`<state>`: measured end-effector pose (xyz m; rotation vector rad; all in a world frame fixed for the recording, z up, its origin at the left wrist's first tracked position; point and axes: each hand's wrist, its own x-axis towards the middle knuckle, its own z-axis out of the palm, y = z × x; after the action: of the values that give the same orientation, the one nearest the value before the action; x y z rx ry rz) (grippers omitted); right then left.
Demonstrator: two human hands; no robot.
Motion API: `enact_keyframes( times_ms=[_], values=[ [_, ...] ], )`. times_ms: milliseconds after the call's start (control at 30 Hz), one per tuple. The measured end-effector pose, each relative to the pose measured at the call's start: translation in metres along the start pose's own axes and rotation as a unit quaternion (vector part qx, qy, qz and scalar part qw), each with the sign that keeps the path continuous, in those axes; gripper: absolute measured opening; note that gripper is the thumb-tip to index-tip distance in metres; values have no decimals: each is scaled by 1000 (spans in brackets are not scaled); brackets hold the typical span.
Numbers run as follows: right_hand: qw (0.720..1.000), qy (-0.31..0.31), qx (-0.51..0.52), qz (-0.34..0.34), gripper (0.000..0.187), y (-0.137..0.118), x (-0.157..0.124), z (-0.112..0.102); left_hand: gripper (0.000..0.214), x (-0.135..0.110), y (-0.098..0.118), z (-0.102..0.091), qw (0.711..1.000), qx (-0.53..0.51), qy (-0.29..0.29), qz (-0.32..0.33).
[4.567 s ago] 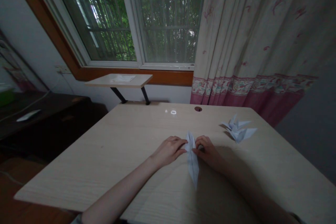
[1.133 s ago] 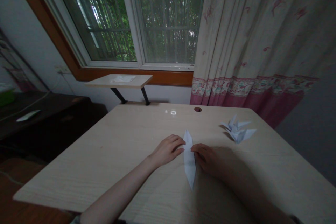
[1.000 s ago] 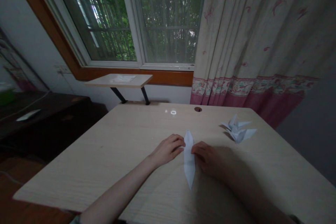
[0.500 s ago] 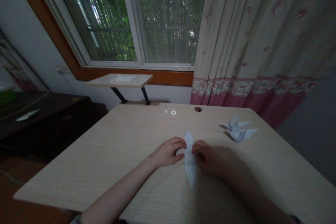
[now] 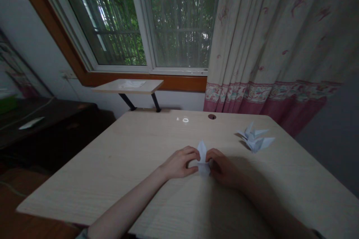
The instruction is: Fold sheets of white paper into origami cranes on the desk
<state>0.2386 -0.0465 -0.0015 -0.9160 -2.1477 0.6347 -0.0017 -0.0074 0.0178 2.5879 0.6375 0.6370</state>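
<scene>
1. Left hand [image 5: 179, 163]: thumb and fingertips apart, at the left edge of the folded paper [image 5: 202, 152].
2. Right hand [image 5: 223, 168]: fingers curled at its right edge; whether either hand pinches, I cannot tell.
3. Farther right, paper birds [image 5: 254, 142] on the table [image 5: 146, 140].

Left hand [image 5: 179, 162] and right hand [image 5: 224, 170] bare. Forearms [image 5: 131, 201] bare also, slim, widening smoothly from the wrist. Fingers [image 5: 192, 154] slender. Left sleeve [image 5: 82, 234]: only the edge shows, muted grey, soft-looking (dim light, so shade uncertain). Right sleeve [image 5: 316, 233]: a dark sliver in shadow, weave and cut too small to tell.
</scene>
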Motion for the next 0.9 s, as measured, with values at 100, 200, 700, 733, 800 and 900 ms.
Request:
enact_keyframes(
  times_ms=[100,200,700,733,800,900],
  values=[
    [1000,4,1,14,30,0,0,0,17,1,0,1,1000,7,13,6],
    [999,22,3,38,23,1,1,0,15,2,0,3,1000,-11,15,-2],
    [992,70,49,97,48,8,4,11,58,1,-1,10,986,-121,82,-77],
    [992,74,50,90,50,9,4,11,58,1,-2,11,988,-115,87,-61],
    [994,82,33,68,49,10,4,11,53,2,-2,10,991,-88,87,-43],
    [996,73,-23,46,43,13,3,10,45,3,-3,11,995,-33,78,-43]
  ],
)
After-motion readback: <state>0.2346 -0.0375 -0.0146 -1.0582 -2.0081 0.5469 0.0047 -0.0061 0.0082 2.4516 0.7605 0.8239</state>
